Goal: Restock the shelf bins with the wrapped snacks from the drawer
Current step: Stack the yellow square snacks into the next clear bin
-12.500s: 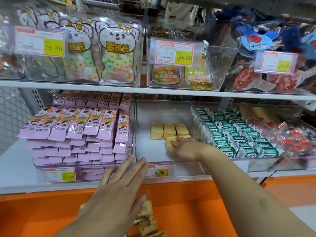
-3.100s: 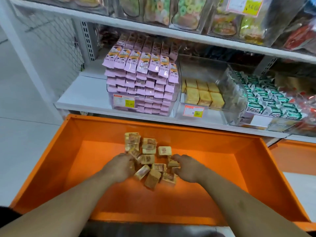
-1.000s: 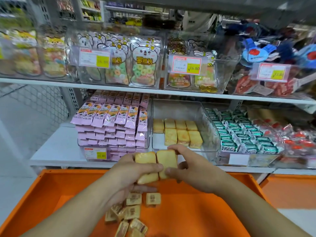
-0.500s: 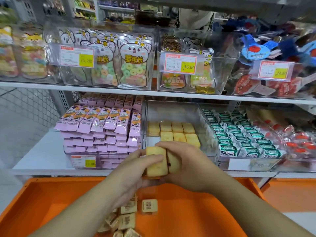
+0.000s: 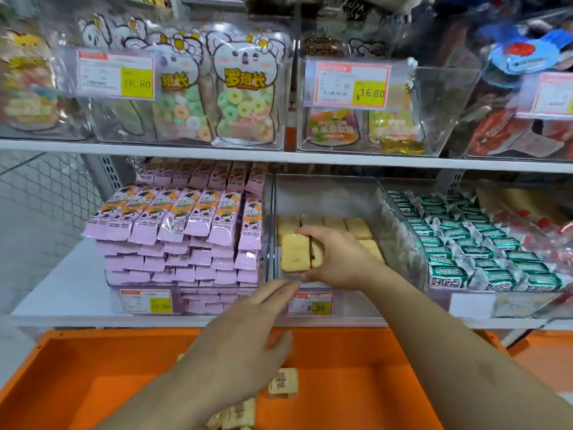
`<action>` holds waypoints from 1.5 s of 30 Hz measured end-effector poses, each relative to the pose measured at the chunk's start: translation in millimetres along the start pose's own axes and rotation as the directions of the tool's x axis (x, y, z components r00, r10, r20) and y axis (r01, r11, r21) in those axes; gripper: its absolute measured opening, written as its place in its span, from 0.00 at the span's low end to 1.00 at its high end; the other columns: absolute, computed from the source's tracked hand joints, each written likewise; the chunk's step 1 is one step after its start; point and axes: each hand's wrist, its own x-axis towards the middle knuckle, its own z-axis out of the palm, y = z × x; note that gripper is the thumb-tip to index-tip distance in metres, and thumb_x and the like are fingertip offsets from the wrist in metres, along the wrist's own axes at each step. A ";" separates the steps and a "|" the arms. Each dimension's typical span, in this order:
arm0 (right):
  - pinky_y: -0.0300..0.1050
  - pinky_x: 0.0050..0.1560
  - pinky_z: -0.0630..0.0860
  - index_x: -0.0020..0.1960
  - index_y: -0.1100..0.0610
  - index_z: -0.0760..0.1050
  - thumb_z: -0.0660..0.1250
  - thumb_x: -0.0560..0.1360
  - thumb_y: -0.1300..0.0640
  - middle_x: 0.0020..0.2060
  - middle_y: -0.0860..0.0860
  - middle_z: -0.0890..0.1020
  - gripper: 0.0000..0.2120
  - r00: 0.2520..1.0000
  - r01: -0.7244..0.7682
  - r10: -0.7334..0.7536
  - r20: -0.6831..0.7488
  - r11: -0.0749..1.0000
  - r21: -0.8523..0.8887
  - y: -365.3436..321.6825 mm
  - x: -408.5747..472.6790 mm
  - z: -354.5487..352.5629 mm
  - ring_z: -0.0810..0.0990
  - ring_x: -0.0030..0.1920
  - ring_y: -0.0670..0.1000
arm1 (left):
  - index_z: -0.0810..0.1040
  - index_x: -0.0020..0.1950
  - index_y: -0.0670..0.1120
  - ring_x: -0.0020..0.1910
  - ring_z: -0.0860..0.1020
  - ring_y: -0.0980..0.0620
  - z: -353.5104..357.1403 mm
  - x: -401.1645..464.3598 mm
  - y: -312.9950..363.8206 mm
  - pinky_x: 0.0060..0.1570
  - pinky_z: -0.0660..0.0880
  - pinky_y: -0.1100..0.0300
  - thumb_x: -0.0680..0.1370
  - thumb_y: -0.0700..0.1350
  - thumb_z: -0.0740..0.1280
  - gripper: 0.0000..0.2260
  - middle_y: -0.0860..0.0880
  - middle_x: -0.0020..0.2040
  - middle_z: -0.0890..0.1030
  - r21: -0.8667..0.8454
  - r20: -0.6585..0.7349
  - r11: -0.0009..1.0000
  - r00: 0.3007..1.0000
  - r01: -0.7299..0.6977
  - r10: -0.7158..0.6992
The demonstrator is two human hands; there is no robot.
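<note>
Your right hand pinches 2 yellow wrapped snacks side by side, thumb at the near edge and fingers over the far edge, just inside the front of the clear middle bin — about 6 more yellow snacks lie flat behind them, some hidden by the hand. Your left hand hangs over the orange drawer with fingers straight and spread, holding nothing. Below it, at least 3 printed-side-up snacks lie in the drawer. The bin's front tag reads 8.00 — pink bars fill the left bin, green packets the right.
</note>
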 end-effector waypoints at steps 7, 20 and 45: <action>0.50 0.64 0.75 0.73 0.40 0.71 0.85 0.65 0.48 0.65 0.43 0.79 0.41 0.998 -0.006 0.006 0.064 1.000 -0.010 4.9 17.3 13.5 0.76 0.64 0.48 | 0.43 0.80 0.72 0.76 0.60 0.66 6.3 0.4 -7.5 0.72 0.65 0.64 0.84 0.55 0.60 0.33 0.78 0.76 0.42 -0.039 -0.017 0.999 1.000 0.000 0.000; 0.54 0.71 0.71 0.74 0.36 0.70 0.79 0.58 0.33 0.66 0.44 0.77 0.46 0.991 -0.016 0.024 0.133 0.998 -0.064 4.7 18.4 15.9 0.72 0.70 0.54 | 0.43 0.81 0.72 0.67 0.70 0.63 10.6 -2.5 -8.3 0.66 0.71 0.63 0.84 0.55 0.61 0.33 0.79 0.75 0.42 -0.067 0.013 0.998 1.000 -0.009 0.010; 0.56 0.70 0.71 0.78 0.35 0.65 0.79 0.68 0.40 0.72 0.42 0.74 0.42 0.985 -0.074 0.098 0.141 0.983 -0.168 9.2 26.7 21.8 0.66 0.69 0.55 | 0.43 0.81 0.71 0.78 0.58 0.66 13.9 -1.2 -10.9 0.67 0.59 0.70 0.85 0.56 0.60 0.33 0.80 0.75 0.39 -0.060 -0.029 0.998 0.999 -0.032 0.031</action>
